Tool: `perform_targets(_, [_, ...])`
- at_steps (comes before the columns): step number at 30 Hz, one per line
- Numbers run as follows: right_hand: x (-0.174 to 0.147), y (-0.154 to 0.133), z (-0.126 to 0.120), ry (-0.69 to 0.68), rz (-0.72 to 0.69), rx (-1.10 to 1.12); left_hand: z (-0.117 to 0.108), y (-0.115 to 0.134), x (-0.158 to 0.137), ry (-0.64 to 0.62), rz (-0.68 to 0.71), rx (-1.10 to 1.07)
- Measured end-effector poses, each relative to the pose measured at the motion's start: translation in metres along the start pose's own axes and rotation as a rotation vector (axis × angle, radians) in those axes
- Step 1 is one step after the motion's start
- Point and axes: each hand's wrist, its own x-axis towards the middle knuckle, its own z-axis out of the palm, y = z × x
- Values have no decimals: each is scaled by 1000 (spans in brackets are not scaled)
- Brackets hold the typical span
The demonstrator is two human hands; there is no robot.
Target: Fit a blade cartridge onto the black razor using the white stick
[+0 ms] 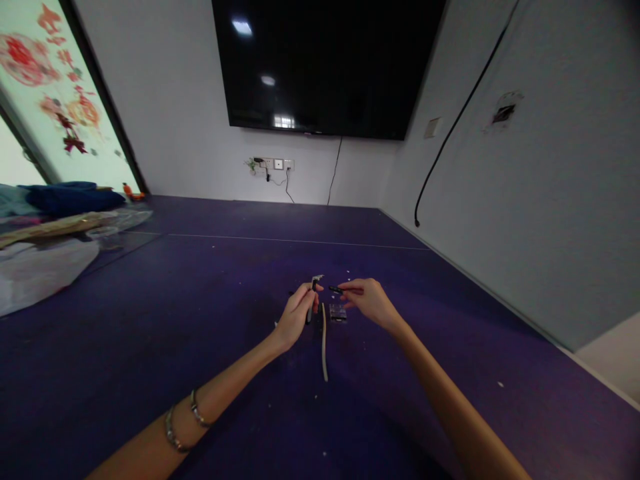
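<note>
In the head view my left hand is closed around a slim dark-handled object whose pale, jagged tip sticks out past the fingers. It is too small to tell its kind. My right hand pinches a small, thin black piece that points left, a short gap away from that tip. Between and below the hands lies a small clear case with dark contents. Beside it, a pale, slightly bent strip, like a length of cord, lies on the purple surface.
The purple surface bears scattered white specks. Plastic bags and blue cloth are heaped at the left. A television hangs on the far wall above sockets. A black cable dangles along the right wall.
</note>
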Motion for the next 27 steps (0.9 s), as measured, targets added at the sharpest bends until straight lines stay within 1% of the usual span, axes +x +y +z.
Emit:
perform_targets(3, [-1,-7,-3,23,-20,13,3,4,-3,-55,32,60])
perform_targets(7, [-4,-14,-4,53,-66,10,5,0,-6,-133,52,148])
perform_targets(11, [-8,-21,-4,40,-152,-35,8,-5,-9,-175,11,114])
perform_targets(14, [-12,-26,-3,33,-203,-68,9,-6,-10,-178,-16,114])
perform_targets(17, [-14,-30,-1,27,-219,-90,9,-8,-10,-171,-22,117])
perform_targets(21, [-17,-33,0,19,-265,-149,9,-11,-10,-165,-21,70])
perform_targets(27, [-19,-36,0,-11,-294,-177,9,-7,-10,-156,-22,54])
